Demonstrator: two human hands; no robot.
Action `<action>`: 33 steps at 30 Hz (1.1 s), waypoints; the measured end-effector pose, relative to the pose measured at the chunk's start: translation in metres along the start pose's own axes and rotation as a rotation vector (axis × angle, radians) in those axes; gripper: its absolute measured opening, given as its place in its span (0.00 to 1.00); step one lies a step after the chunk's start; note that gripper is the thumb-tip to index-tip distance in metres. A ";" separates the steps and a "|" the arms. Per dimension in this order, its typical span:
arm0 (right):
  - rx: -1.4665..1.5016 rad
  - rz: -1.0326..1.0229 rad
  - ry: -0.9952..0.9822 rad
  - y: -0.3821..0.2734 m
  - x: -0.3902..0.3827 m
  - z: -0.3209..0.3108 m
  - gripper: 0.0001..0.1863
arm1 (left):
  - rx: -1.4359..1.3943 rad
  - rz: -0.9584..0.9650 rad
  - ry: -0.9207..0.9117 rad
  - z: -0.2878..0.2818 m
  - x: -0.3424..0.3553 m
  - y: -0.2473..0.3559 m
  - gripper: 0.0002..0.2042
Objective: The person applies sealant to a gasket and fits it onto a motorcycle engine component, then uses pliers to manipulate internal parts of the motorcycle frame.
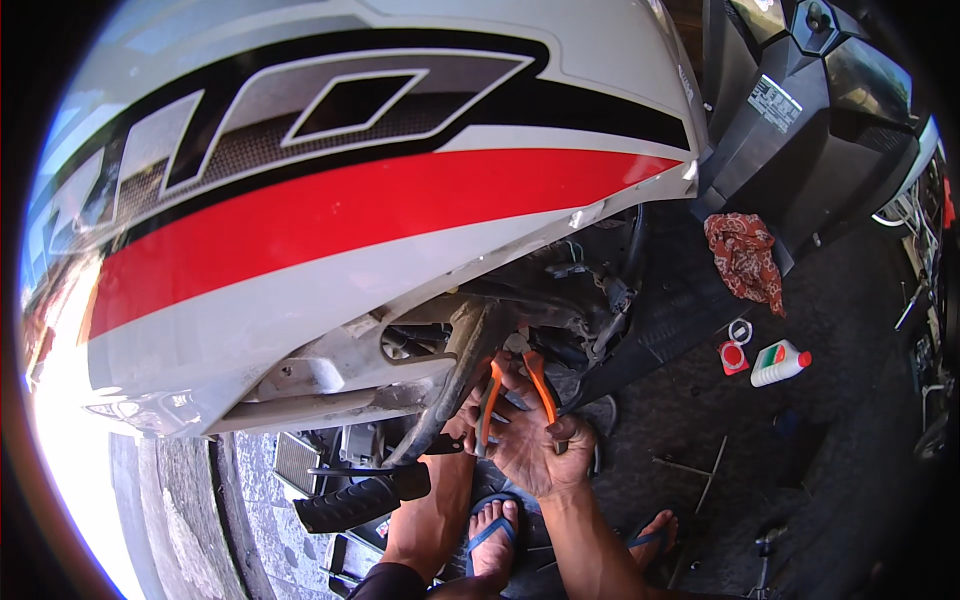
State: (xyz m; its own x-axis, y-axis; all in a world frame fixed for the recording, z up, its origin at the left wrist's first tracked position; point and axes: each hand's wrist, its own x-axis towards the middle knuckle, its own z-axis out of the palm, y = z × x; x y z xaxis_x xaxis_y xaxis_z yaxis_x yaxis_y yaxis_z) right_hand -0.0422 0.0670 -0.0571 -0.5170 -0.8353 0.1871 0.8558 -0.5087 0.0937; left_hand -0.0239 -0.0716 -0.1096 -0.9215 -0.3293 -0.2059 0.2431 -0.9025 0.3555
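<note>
A pair of pliers (541, 386) with orange-and-dark handles points up into the underside of a scooter, its handles spread apart. My right hand (540, 455) is closed on the pliers, palm up, with the thumb against the right handle. Close beside the left handle is my left hand (464, 418), its fingers curled. A bent metal tube (448, 400) and the footrest partly hide it, so what it grips is unclear. Above both hands are the scooter's dark frame parts and cables (590, 320). The pliers' jaws reach in among them.
A white, red and black scooter body panel (380, 230) overhangs the hands. A black rubber footrest (360, 502) juts out at lower left. On the dark floor at right lie a red patterned cloth (745, 258), a white bottle with red cap (780, 363) and a T-shaped metal tool (708, 472).
</note>
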 end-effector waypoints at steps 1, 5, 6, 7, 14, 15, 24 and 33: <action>-0.011 -0.012 -0.009 0.001 -0.001 -0.002 0.45 | 0.000 -0.001 0.003 0.000 -0.001 0.000 0.22; 0.021 -0.031 0.017 0.004 -0.004 -0.001 0.30 | 0.006 0.005 0.004 0.000 -0.003 0.001 0.22; 0.037 -0.031 0.029 0.004 -0.005 -0.001 0.26 | 0.008 0.005 0.001 0.000 -0.003 0.001 0.22; 0.054 -0.031 0.041 0.004 -0.006 -0.001 0.22 | 0.007 0.006 0.002 -0.001 -0.006 0.002 0.22; 0.080 -0.018 0.058 0.001 -0.013 -0.003 0.13 | 0.014 0.008 0.000 -0.002 -0.003 0.001 0.22; 0.077 -0.019 0.058 0.000 -0.013 -0.002 0.13 | 0.016 0.009 -0.001 -0.002 -0.002 0.002 0.22; 0.081 0.008 0.062 -0.003 -0.011 0.003 0.17 | 0.012 0.001 0.010 0.000 -0.003 0.002 0.23; 0.069 0.028 0.031 -0.007 -0.011 0.002 0.24 | 0.014 -0.006 0.001 0.000 -0.004 0.002 0.23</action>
State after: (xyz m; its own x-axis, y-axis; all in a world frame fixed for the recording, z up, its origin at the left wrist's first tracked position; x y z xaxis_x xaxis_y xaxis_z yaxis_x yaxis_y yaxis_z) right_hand -0.0423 0.0801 -0.0582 -0.4925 -0.8554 0.1604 0.8684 -0.4708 0.1559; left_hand -0.0201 -0.0718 -0.1078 -0.9225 -0.3244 -0.2094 0.2333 -0.9004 0.3672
